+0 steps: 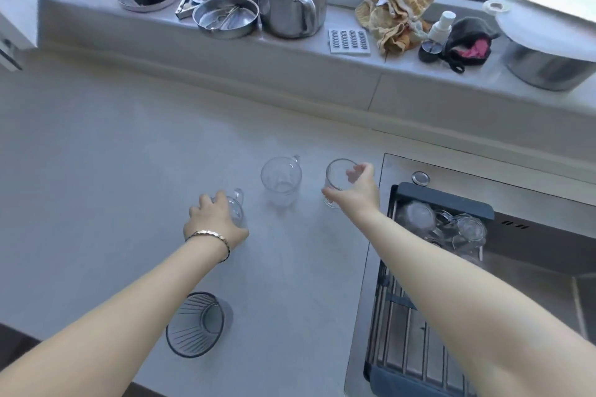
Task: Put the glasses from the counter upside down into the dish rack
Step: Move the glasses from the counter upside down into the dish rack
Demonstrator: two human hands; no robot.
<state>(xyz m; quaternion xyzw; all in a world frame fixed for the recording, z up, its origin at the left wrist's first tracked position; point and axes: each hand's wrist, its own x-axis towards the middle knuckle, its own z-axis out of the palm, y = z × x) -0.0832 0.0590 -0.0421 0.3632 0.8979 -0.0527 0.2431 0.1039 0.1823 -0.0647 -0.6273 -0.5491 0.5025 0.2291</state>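
From the head view, both bare arms reached out over the grey counter. The left hand, with a bracelet at the wrist, was curled over a handled glass mug, fingers wrapped on its top and side; the mug stood on the counter. The right hand clasped a second glass, thumb low on its near side and fingers over the far rim, its open mouth facing up; I could not tell whether it had left the counter. Between the two hands stood a third glass, a handled one, upright and touched by neither hand. Nearer the camera, beside the left forearm, a dark ribbed glass stood on the counter by itself.

To the right, the dish rack lay across the steel sink. At the rack's far end several clear glasses sat close together, apparently mouth down. On the windowsill behind stood a steel pot, a shallow pan, a yellow cloth and a lidded pot.
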